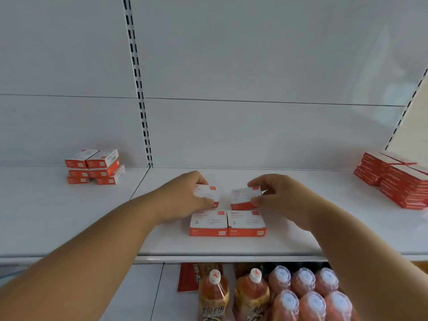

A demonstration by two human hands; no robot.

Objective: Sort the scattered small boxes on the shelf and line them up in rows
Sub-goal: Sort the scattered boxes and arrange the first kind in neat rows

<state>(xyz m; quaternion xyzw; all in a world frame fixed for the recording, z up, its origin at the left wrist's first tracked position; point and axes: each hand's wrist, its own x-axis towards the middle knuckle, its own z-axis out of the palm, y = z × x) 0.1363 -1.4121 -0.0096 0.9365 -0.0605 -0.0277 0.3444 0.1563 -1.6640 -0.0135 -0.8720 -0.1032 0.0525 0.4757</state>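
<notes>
Two white-and-orange small boxes lie side by side near the front of the white shelf (301, 242): the front left box (208, 223) and the front right box (246, 223). Just behind them, my left hand (185, 195) grips another box (208, 194) by its left end. My right hand (275, 195) pinches a fourth box (244, 197) from its right side; this one sits slightly tilted. A gap separates the two held boxes.
A stack of several similar boxes (93, 166) stands at the back left of the neighbouring shelf bay. A larger stack of orange boxes (398, 181) fills the right end. Below the shelf edge stand bottles of drink (252, 295) and a red packet (188, 276).
</notes>
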